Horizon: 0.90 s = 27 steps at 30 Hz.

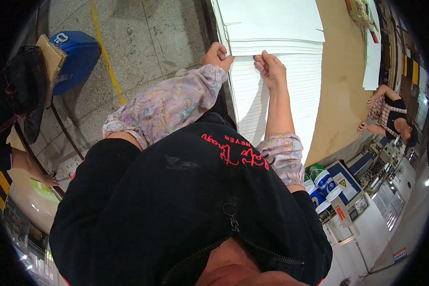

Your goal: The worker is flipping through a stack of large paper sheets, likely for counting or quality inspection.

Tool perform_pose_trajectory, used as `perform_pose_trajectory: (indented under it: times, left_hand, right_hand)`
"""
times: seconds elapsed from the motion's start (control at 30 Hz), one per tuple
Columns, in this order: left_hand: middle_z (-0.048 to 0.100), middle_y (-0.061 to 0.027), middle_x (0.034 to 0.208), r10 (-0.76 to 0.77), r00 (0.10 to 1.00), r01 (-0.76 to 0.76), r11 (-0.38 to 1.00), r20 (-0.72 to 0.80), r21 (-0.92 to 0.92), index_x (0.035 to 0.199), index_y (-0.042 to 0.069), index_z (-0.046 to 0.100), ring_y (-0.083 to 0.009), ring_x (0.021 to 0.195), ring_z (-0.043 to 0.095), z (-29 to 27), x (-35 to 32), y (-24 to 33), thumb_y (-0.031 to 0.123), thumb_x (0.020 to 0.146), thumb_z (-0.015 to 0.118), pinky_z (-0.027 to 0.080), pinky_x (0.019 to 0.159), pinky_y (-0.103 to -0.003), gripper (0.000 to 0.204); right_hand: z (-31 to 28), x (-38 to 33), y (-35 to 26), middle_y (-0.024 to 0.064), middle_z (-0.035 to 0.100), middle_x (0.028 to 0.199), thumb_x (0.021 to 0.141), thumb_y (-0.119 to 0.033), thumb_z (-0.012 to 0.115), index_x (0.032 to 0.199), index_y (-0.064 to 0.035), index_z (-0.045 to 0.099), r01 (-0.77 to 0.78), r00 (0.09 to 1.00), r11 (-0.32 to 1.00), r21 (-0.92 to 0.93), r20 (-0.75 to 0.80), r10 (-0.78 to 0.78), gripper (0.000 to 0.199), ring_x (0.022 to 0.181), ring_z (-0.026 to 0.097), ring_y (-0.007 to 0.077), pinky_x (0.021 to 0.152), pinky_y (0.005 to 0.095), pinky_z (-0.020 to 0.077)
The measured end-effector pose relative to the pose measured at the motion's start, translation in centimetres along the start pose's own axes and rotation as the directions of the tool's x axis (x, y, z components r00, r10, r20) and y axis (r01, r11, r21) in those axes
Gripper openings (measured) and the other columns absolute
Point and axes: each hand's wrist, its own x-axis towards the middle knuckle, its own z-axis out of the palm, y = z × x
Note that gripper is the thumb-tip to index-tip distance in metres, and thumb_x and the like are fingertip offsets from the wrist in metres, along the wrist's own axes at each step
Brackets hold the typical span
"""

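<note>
A tall stack of white sheets (pixel 281 90) stands in front of me on a brown board. My left hand (pixel 216 56) is curled around the stack's left corner, gripping the edge of the upper sheets. My right hand (pixel 270 68) presses its fingers into the side of the stack, pinching the same upper bundle of sheets (pixel 271 28) a little to the right. Both forearms wear floral sleeve covers (pixel 171 105). My black top fills the lower part of the view.
A brown board (pixel 341 95) lies under and right of the stack. Another person (pixel 391 117) leans at its right edge. A blue helmet-like object (pixel 76 55) and a cardboard piece sit at left on the concrete floor with a yellow line. Machines and white-blue buckets (pixel 321 183) stand lower right.
</note>
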Motion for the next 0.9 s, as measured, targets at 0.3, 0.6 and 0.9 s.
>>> perform_pose_trajectory:
  times: [0.3,0.6,0.9]
  left_hand:
    - [0.045,-0.001,0.057,0.014,0.998,-0.019,0.998,-0.065,-0.068,0.072,0.007,0.046,-0.0121,0.05,0.043,0.4,0.1,-0.9,0.016,0.061,0.07,0.039,0.048,-0.028,0.028]
    - [0.048,-0.0019,0.056,-0.133,0.987,0.141,0.986,-0.089,0.09,0.065,0.006,0.045,-0.0131,0.05,0.046,0.1,0.0,0.7,0.038,0.054,0.075,0.04,0.05,-0.027,0.045]
    - [0.048,-0.004,0.054,-0.065,0.993,0.086,0.973,-0.103,0.216,0.062,0.007,0.044,-0.0167,0.049,0.047,0.2,0.6,-0.2,0.037,0.055,0.075,0.041,0.05,-0.029,0.044]
  right_hand:
    - [-0.3,0.1,0.3,0.0131,0.06,0.075,0.079,-0.007,0.058,0.083,0.0037,0.053,0.035,0.997,0.998,0.057,0.064,-0.039,0.012,0.065,0.061,0.0151,0.053,0.0197,0.0528]
    - [-0.1,-1.0,0.1,0.0137,0.061,0.077,0.082,-0.015,0.057,0.085,0.005,0.054,0.017,0.994,0.999,-0.033,0.111,-0.013,0.02,0.063,0.061,0.0152,0.052,0.0212,0.0529]
    - [1.3,-2.3,0.7,0.0135,0.062,0.078,0.083,-0.022,0.056,0.085,0.005,0.055,-0.025,0.957,1.0,0.003,0.289,0.023,0.027,0.065,0.062,0.0145,0.051,0.0202,0.0515]
